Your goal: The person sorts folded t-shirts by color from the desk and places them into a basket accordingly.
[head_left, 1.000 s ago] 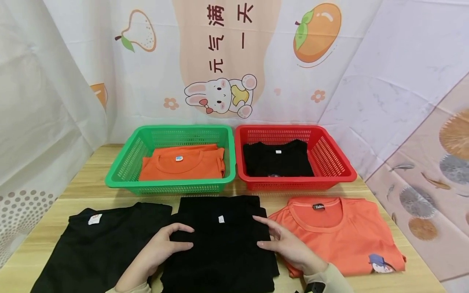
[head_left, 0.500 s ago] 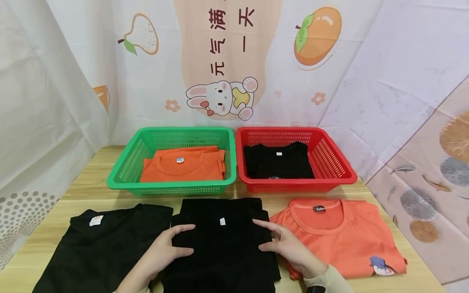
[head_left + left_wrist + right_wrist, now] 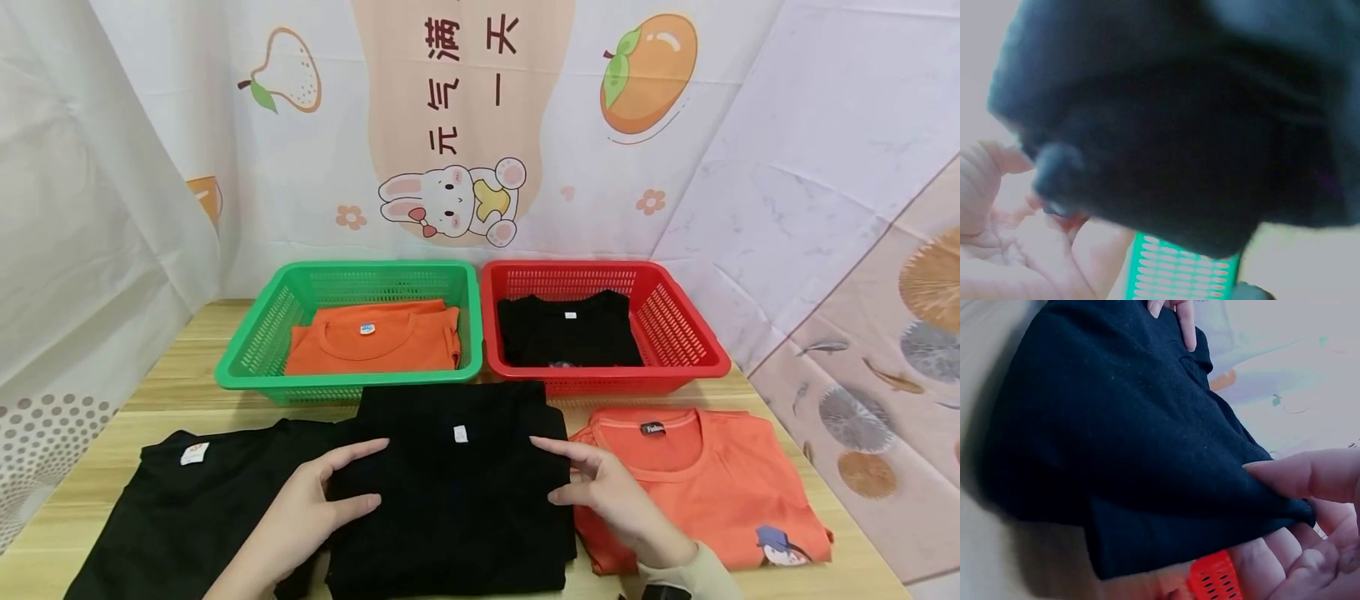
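Nearby, the middle black shirt (image 3: 453, 508) is pinched at its sides by the left hand (image 3: 303, 505) and right hand (image 3: 615, 496); its folds could be spilled by uneven lifting. Farther, the green basket (image 3: 300, 382) and red basket (image 3: 607, 372) are seen.

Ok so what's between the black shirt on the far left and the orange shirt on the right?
In the head view, another folded black shirt, held at its sides by the left hand and the right hand.
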The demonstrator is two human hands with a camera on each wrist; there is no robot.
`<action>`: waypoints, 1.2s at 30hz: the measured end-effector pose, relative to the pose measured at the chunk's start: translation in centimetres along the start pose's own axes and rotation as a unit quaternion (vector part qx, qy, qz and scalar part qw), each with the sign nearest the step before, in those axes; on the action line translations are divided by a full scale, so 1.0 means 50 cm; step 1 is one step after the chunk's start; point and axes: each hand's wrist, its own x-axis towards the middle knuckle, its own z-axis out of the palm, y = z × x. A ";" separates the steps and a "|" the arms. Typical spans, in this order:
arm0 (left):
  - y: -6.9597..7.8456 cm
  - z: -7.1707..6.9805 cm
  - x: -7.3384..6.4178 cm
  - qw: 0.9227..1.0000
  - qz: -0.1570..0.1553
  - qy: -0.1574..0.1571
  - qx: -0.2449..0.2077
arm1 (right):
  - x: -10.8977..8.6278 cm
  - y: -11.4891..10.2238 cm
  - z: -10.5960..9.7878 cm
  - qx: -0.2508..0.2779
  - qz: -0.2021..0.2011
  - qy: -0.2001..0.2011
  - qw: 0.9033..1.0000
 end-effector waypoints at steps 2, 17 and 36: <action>0.013 -0.002 -0.003 1.000 0.008 0.005 0.002 | -0.002 -0.008 -0.003 0.006 -0.010 -0.001 1.000; 0.102 -0.010 0.006 0.996 0.084 0.036 0.024 | -0.012 -0.090 -0.049 0.000 -0.099 0.076 0.992; 0.153 0.018 0.091 0.985 0.165 0.050 0.030 | 0.003 -0.132 -0.100 0.090 -0.160 0.158 0.970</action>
